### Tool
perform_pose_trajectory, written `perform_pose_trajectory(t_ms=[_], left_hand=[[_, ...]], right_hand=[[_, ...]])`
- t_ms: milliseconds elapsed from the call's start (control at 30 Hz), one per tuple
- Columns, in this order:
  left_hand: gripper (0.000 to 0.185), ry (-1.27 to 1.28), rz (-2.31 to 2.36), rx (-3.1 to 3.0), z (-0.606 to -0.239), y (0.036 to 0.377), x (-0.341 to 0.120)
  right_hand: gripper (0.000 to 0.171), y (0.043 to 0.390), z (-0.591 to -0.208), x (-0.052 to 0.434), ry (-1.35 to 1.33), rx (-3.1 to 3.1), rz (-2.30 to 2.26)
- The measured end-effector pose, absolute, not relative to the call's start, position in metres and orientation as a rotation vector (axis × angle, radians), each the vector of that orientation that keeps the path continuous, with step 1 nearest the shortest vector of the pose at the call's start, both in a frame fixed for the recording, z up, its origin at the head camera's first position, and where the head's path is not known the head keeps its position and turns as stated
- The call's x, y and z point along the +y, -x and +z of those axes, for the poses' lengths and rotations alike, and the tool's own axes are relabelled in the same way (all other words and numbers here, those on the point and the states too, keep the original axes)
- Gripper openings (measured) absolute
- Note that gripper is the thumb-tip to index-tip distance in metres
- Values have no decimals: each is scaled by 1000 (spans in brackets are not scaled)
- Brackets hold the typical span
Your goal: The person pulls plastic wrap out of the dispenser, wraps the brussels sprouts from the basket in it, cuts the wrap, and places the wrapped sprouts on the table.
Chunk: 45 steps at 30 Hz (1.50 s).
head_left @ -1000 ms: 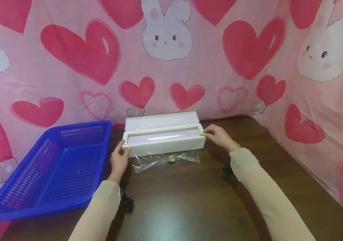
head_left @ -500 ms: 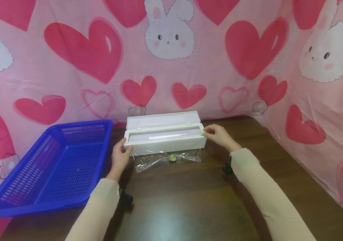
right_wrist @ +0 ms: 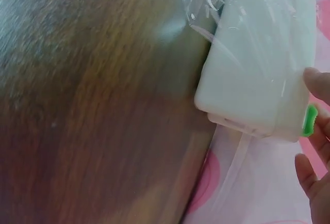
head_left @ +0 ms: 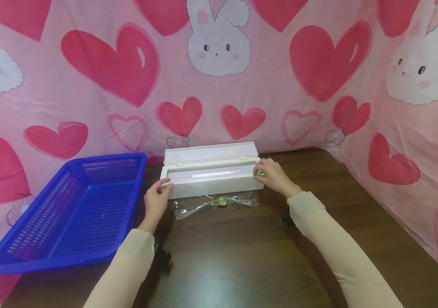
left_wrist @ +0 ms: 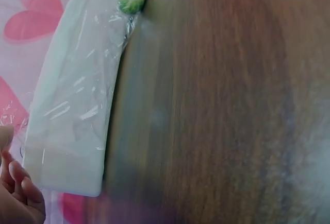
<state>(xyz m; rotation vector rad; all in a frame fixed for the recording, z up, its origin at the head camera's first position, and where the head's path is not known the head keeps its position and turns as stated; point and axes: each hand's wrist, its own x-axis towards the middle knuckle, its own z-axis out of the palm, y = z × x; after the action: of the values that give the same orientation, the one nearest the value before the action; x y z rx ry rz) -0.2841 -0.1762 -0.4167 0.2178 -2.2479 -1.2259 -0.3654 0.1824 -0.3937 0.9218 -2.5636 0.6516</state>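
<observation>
Edging leftward mid-frame, the right hand is pinching a green plastic tab, the left hand gripping a long white plastic box, apparently readying clear film for steady slide-cutting.

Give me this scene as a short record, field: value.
left grip: holds the left end of the white box
right grip: fingers curled at the green tab, box's right end
lid: open, at the box's far side
clear film: hangs over the box's front, reaches the table
green sprout-like item: in front of the box, at the film; on or under it unclear
blue basket: left of the box
backdrop: pink, hearts and rabbits
</observation>
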Motion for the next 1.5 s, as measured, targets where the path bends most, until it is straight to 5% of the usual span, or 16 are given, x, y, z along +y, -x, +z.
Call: perform_pose_trajectory(t_ms=[267,933,1500], left_hand=[[23,-256,-1529,-2225,-418,276,-174],[34,-99,-2011,-2260,-432,259,-176],[27,107,-1569,-2626,-436,253,-184]], right_hand=[[13,357,-392,185,-986,-2504,643],[8,333,-400,194,-1217,-2868,1431],[13,329,-407,200,-1286,-3138,1109]])
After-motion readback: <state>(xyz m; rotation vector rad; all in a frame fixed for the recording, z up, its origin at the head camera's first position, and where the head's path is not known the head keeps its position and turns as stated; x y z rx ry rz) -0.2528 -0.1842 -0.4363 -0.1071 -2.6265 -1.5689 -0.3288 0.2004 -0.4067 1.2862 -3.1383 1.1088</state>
